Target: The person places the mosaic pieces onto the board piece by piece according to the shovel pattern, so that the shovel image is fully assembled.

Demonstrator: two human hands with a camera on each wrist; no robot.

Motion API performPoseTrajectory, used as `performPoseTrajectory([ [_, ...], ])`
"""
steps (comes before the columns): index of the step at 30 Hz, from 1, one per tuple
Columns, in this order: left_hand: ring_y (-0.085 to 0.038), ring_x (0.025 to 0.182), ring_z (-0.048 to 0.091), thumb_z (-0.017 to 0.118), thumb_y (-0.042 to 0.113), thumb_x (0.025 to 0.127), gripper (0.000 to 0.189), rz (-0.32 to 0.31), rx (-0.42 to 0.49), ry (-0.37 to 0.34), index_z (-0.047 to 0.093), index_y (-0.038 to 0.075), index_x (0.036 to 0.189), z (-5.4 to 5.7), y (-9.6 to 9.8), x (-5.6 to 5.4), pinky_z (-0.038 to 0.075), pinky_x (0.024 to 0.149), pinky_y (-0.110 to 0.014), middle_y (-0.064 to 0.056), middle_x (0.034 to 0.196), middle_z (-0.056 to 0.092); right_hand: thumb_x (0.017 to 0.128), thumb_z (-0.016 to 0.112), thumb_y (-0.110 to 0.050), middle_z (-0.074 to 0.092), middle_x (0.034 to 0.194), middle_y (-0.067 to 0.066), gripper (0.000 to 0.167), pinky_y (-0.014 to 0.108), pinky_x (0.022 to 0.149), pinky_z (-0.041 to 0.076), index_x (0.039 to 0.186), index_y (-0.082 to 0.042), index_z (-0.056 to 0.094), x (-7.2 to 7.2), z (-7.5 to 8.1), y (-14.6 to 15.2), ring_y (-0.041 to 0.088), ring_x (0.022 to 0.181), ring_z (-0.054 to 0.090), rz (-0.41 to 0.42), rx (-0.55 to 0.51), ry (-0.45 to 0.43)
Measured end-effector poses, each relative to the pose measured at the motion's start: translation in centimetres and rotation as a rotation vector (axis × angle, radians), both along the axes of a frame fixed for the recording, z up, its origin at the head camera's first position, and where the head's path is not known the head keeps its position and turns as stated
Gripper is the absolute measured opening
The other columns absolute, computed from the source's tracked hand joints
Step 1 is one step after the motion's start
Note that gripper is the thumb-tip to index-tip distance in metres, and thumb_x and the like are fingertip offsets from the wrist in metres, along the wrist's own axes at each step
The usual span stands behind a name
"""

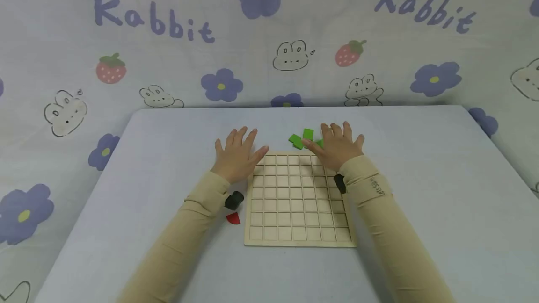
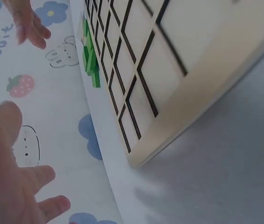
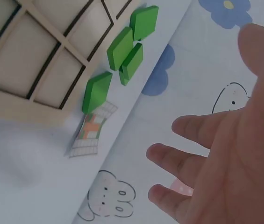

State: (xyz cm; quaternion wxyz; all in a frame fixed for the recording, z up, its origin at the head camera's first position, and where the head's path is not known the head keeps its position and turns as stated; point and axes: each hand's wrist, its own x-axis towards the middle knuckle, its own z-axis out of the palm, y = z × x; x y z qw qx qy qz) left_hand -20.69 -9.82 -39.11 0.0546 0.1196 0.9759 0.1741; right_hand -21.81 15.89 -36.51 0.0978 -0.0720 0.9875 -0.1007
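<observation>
A square wooden grid board [image 1: 296, 207] lies flat on the white table, its cells bare. Over its far left corner is my left hand [image 1: 236, 157], fingers spread and holding nothing. My right hand [image 1: 337, 147] is above the far right corner, also spread, with nothing in its grasp. Several green tiles [image 1: 308, 134] lie loose just past the board's far edge, partly hidden by the right hand in the head view. In the right wrist view, the tiles [image 3: 120, 49] sit beside a small printed card [image 3: 93, 130] with a grid and an orange-and-green figure.
A red quarter-round piece [image 1: 233, 218] lies left of the board, close to the left wrist's black camera [image 1: 234, 200]. Another black camera [image 1: 339, 183] is on the right wrist. Behind the table hangs a cloth [image 1: 244, 46] printed with rabbits, flowers and strawberries.
</observation>
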Motion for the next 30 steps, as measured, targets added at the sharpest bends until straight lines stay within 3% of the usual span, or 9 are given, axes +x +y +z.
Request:
performPoseTrajectory([
  [7,-0.032,0.142,0.024,0.05,0.056,0.093,0.074,-0.153,0.114,0.055,0.026,0.018,0.152,0.3,-2.0,3.5,0.009,0.109,-0.064,-0.013,0.155,0.025,0.097,0.039,-0.057,0.024,0.153,0.023,0.074,0.073,0.102,0.015,0.15,-0.006,0.028,-0.9,0.2,1.3,0.048,0.141,0.01,0.04,0.065,-0.032],
  [16,-0.034,0.14,0.031,0.07,0.061,0.075,0.095,-0.375,0.061,0.14,0.034,0.012,0.148,-0.6,-4.8,8.2,0.02,0.107,-0.066,-0.017,0.148,0.036,0.099,0.049,-0.04,0.038,0.144,0.027,0.059,0.069,0.097,0.029,0.145,-0.005,0.039,-2.4,0.2,2.8,0.049,0.132,0.032,0.141,0.09,-0.053],
  [22,-0.035,0.14,0.031,0.076,0.062,0.067,0.103,-0.427,0.046,0.126,0.037,0.01,0.146,-1.3,-5.3,9.7,0.023,0.105,-0.066,-0.015,0.148,0.038,0.098,0.055,-0.025,0.049,0.134,0.029,0.05,0.059,0.097,0.039,0.137,0.005,0.045,-3.7,-0.2,3.1,0.046,0.123,0.046,0.213,0.012,-0.088],
  [25,-0.035,0.138,0.033,0.078,0.058,0.066,0.101,-0.436,0.05,0.138,0.039,0.009,0.145,-1.6,-5.4,10.0,0.024,0.104,-0.067,-0.015,0.146,0.04,0.097,0.057,-0.023,0.055,0.126,0.028,0.049,0.052,0.096,0.043,0.133,0.008,0.047,-4.6,-1.0,3.1,0.041,0.116,0.053,0.223,-0.024,-0.13],
  [30,-0.034,0.138,0.035,0.08,0.055,0.065,0.097,-0.439,0.052,0.136,0.042,0.009,0.143,-1.6,-5.3,10.1,0.019,0.107,-0.066,-0.015,0.145,0.041,0.095,0.06,-0.027,0.059,0.12,0.024,0.048,0.049,0.093,0.046,0.129,0.006,0.053,-5.4,-1.8,2.9,0.036,0.111,0.057,0.206,0.003,-0.136],
])
